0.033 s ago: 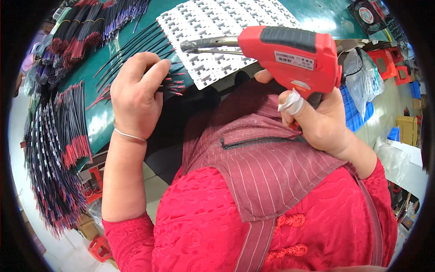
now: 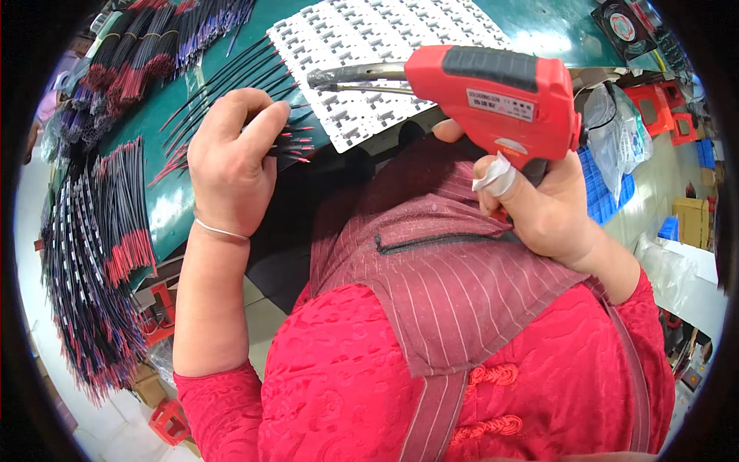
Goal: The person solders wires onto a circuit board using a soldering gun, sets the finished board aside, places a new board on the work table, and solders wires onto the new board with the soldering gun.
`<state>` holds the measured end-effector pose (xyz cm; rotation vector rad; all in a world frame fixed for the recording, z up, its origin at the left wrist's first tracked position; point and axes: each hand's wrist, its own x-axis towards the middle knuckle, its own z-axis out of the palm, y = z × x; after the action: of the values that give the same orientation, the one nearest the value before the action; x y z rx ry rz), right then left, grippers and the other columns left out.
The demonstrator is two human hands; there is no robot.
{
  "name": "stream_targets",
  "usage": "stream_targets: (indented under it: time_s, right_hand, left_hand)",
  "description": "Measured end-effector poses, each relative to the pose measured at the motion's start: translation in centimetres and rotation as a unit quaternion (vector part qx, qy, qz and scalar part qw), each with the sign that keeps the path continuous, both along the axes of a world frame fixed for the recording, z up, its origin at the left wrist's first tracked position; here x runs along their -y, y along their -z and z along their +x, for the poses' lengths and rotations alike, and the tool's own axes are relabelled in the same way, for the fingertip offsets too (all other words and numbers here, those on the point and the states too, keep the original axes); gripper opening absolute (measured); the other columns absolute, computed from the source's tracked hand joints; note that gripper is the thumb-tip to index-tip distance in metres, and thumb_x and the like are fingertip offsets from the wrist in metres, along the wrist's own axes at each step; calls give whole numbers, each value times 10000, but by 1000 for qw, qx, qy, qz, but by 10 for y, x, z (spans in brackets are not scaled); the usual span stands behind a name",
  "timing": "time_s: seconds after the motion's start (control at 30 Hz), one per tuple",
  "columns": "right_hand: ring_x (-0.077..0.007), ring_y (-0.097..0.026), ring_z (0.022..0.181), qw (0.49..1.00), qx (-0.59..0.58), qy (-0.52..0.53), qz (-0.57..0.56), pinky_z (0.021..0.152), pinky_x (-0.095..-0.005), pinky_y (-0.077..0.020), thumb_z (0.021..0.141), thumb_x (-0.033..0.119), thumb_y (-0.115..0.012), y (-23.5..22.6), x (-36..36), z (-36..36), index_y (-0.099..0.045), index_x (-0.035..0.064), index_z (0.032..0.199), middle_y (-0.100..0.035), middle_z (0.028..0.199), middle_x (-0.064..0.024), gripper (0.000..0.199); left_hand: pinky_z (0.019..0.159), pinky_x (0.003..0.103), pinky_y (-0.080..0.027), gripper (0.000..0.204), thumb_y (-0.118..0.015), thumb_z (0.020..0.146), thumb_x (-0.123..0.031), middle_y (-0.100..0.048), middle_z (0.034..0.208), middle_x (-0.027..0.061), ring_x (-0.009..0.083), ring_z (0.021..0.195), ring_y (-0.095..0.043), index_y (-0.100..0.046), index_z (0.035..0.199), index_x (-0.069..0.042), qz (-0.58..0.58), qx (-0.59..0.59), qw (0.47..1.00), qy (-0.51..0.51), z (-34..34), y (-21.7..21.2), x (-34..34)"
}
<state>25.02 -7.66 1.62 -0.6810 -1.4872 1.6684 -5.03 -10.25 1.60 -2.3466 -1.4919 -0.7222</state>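
My right hand (image 2: 550, 212), with white tape on its thumb, grips a red and black soldering gun (image 2: 493, 92) by its handle. The gun's long metal tip points left, over a white sheet of small parts (image 2: 362, 46) in rows. My left hand (image 2: 235, 158) is closed, thumb and forefinger pinched together, on thin black wires (image 2: 292, 144) with red ends. These stick out on both sides of the hand, left of the sheet's near corner. Just what the fingertips pinch is partly hidden by the hand. More loose black wires (image 2: 239, 73) fan out on the table behind it.
Tied wire bundles (image 2: 135, 50) lie at the far left of the green table (image 2: 169, 219). More wires (image 2: 85, 269) hang over its left edge. A small fan (image 2: 620, 31) stands at the far right. Blue crates (image 2: 608, 185) and red plastic frames (image 2: 650, 108) sit on the right.
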Motion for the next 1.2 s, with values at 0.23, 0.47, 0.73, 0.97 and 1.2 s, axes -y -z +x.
stream_targets:
  time_s: [0.23, 0.47, 0.73, 0.97, 1.2]
  right_hand:
    - [-191, -635, 999, 1000, 22, -9, 17, 847, -347, -562, 916, -41, -608, -1, 0, -2, -538, -36, 1242, -639, 1138, -125, 334]
    - [-154, -634, 958, 998, 52, -2, 45, 851, -320, -533, 909, -23, -620, 4, 0, 0, -563, -27, 1183, -654, 1034, -93, 281]
    - [-160, -637, 953, 997, 64, -15, 35, 856, -320, -530, 914, -24, -612, 6, -2, -3, -566, -26, 1165, -654, 1017, -88, 256]
    - [-153, -629, 1001, 999, 44, -6, 25, 862, -308, -524, 920, -20, -615, 1, -2, -10, -562, -14, 1235, -663, 1106, -98, 319]
    - [-76, -538, 666, 995, 83, 0, 51, 571, -232, -458, 954, 150, -621, 11, 3, -5, -574, -9, 1154, -639, 1090, -136, 260]
  left_hand:
    - [660, 356, -503, 424, -624, 552, 122, -607, 869, 86, 264, 788, -615, -694, 935, -44, 23, 10, 1000, 10, -1, 2, -2]
    - [710, 355, -501, 475, -583, 579, 138, -598, 887, 112, 273, 804, -619, -700, 1008, -29, -13, 1, 1000, 1, -1, 1, 0]
    - [708, 360, -500, 455, -602, 603, 120, -594, 883, 111, 270, 800, -617, -701, 1020, -34, -16, -10, 1000, -4, -2, 3, -3]
    - [705, 359, -499, 474, -611, 601, 121, -590, 894, 108, 268, 804, -615, -700, 1037, -40, -16, -14, 1000, -2, -2, 4, -4]
    - [662, 361, -498, 389, -652, 604, 89, -588, 867, 79, 259, 794, -610, -703, 967, -40, 0, -15, 1000, -5, 0, 5, -1]
